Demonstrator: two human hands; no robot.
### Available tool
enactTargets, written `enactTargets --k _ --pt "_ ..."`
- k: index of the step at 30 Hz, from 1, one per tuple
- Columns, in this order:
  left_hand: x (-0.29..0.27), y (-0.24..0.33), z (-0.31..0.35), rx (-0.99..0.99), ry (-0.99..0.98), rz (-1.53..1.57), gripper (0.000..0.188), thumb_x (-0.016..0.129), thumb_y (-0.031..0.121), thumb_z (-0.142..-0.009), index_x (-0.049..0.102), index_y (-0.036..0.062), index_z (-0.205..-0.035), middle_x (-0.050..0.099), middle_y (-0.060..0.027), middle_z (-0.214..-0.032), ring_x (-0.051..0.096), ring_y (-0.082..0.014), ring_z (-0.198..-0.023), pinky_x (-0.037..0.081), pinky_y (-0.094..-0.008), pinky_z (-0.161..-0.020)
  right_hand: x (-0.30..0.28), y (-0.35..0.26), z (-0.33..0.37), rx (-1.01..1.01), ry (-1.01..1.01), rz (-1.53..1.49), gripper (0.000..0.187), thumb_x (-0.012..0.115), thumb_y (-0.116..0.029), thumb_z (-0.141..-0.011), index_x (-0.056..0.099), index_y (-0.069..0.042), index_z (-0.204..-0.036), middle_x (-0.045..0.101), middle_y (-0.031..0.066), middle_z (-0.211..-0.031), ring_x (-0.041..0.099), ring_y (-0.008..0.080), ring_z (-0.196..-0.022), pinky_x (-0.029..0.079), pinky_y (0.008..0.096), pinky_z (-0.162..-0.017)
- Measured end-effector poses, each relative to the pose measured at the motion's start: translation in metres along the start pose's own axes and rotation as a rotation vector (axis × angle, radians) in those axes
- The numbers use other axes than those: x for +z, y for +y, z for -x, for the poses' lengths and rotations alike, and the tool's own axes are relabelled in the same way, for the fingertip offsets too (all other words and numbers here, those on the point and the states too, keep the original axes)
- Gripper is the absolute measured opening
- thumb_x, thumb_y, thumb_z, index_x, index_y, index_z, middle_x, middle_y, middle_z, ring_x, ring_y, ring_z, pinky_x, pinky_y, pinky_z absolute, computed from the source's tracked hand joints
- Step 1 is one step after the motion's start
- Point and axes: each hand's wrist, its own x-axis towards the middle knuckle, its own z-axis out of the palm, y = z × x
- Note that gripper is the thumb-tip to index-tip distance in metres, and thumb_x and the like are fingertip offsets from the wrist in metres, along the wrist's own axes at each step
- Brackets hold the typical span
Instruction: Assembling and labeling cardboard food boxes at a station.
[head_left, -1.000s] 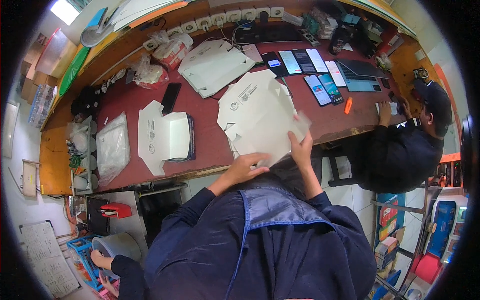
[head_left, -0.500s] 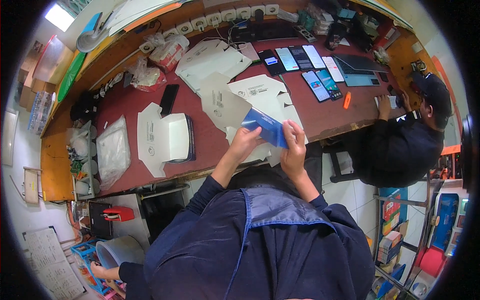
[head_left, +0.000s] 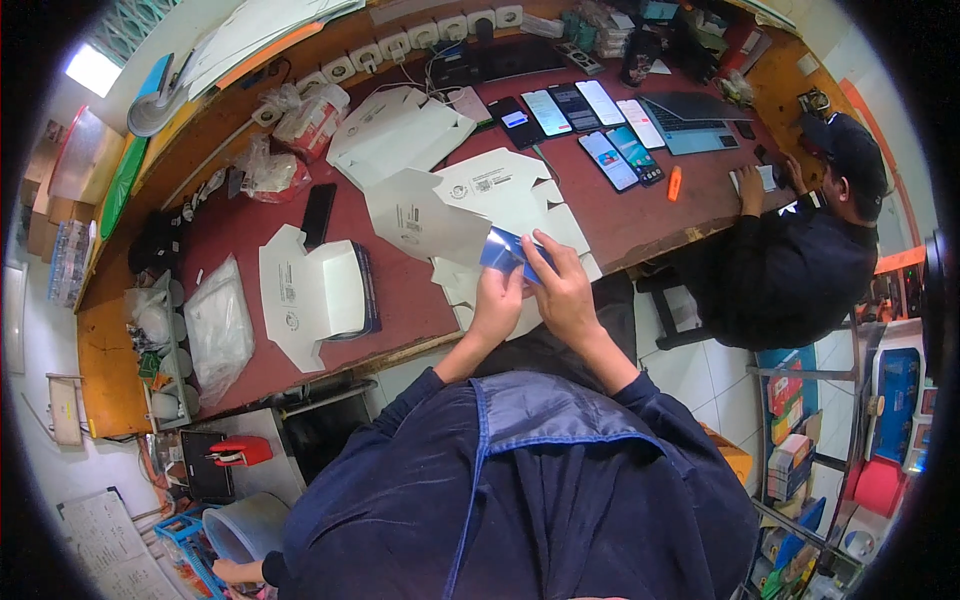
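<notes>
In front of my body I hold a cardboard box blank [head_left: 412, 218], pale grey-white on its inner face, with a shiny blue outer panel [head_left: 500, 252] at the near end. My left hand [head_left: 497, 308] pinches the near edge of this panel with thumb and fingers. Close beside it, my right hand [head_left: 565, 297] grips the panel's right side, its fingers laid over the blue surface. Beneath the held piece lie more flat white blanks [head_left: 515, 185] on the table. Left of these stands a partly folded white box [head_left: 340, 290] with dark blue outer sides, its lid flap spread open.
The red tabletop [head_left: 410, 300] carries several phones [head_left: 605, 160], a laptop [head_left: 690, 135], an orange marker [head_left: 675, 183], a black phone [head_left: 318, 213] and clear plastic bags [head_left: 220, 325]. A co-worker [head_left: 790, 250] sits at the right. Another person's hand [head_left: 238, 571] reaches near a bucket [head_left: 243, 528] at lower left.
My right hand has moved in toward my left, its fingers now over the blue panel. The held blank's blue part shows smaller. The whole view has shifted slightly.
</notes>
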Motion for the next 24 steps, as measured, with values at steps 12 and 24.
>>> enactTargets --k 12,24 --pt "0.0 0.072 0.022 0.077 -0.149 -0.339 0.019 0.048 0.008 -0.088 0.048 -0.002 -0.104 0.06 -0.0062 -0.084 0.055 -0.009 -0.074 0.046 -0.0251 -0.069 -0.017 -0.028 0.016 0.427 0.166 -0.782 0.097 0.048 -0.062 -0.081 0.005 0.0 -0.142 0.032 0.0111 -0.104 0.034 0.017 -0.088 0.035 0.0319 -0.083" --pt "-0.038 0.075 0.049 -0.448 -0.388 -0.263 0.028 0.048 0.022 -0.092 0.061 -0.0028 -0.09 0.056 0.0022 -0.075 0.049 -0.0045 -0.067 0.041 -0.0217 -0.061 -0.041 -0.016 -0.016 0.237 -0.312 -0.745 0.023 0.076 -0.017 -0.067 0.067 -0.006 -0.085 0.042 0.0068 -0.098 0.049 0.0167 -0.083 0.043 0.0277 -0.074"
